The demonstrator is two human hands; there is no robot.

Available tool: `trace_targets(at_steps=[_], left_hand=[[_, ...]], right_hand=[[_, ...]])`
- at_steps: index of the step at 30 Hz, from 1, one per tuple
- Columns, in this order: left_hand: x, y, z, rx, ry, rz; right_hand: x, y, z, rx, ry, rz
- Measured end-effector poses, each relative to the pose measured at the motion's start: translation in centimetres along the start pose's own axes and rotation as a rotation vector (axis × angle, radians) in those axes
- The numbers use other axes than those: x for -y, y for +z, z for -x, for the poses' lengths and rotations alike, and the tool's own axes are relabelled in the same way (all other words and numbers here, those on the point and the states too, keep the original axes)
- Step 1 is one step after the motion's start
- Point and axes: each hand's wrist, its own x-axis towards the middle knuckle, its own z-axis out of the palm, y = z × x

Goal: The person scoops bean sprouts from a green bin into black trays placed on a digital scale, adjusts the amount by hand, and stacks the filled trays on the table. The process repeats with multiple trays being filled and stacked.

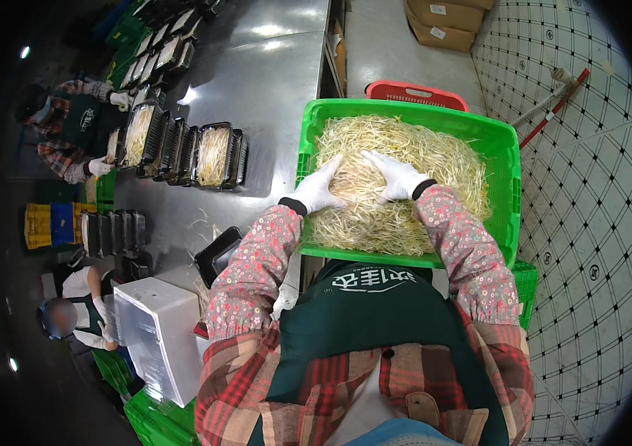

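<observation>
My left hand and my right hand, both in white gloves, are in a green plastic crate filled with bean sprouts. Between them they cup a clump of sprouts, the left hand pressing from the left and the right from the right. Thumbs and fingers are spread around the clump, which is slightly blurred. Some fingertips are hidden among the strands.
A steel table on the left holds sprout-filled black plastic trays, an empty black tray and a white foam box. Two co-workers stand across it. A red basket touches the crate's far side. A red-handled pole lies right.
</observation>
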Motion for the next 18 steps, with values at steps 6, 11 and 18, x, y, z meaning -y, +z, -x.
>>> trace_targets(at_steps=[6,11,18], left_hand=[[-2.1,3.8,5.3,-0.048,0.016,-0.216],[-3.1,3.7,3.0,-0.078,-0.167,-0.269],[-2.2,2.3,1.6,-0.032,-0.327,-0.153]], right_hand=[[5.4,4.3,4.1,-0.032,0.141,0.363],[3.1,2.9,1.0,-0.001,0.171,0.206],[1.9,2.0,0.0,-0.046,0.173,0.249]])
